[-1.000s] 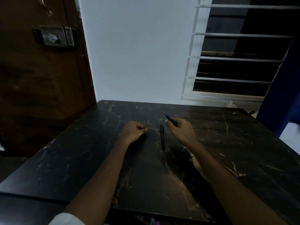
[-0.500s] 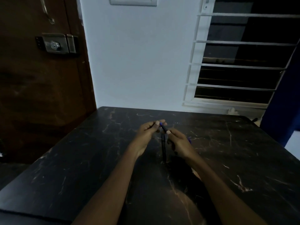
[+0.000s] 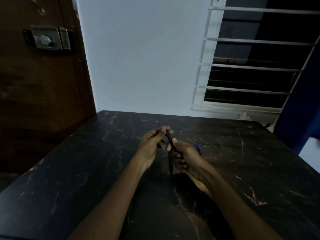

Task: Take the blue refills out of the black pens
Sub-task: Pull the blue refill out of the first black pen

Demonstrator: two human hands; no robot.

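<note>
Pen [image 3: 169, 138] spans both hands, long axis diagonal. Left hand [image 3: 150, 146] pinches far end; right hand [image 3: 187, 157] wraps near barrel. Judgement: separate along this axis. Second pen [image 3: 170, 165] on counter [image 3: 86, 170], just below right hand's fingers. Blue item [image 3: 199, 149] behind right hand: identity unclear.

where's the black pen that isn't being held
Head view: the loose black pen lies on the table at centre, between the left hand and right hand, just beneath the held pen.
</note>
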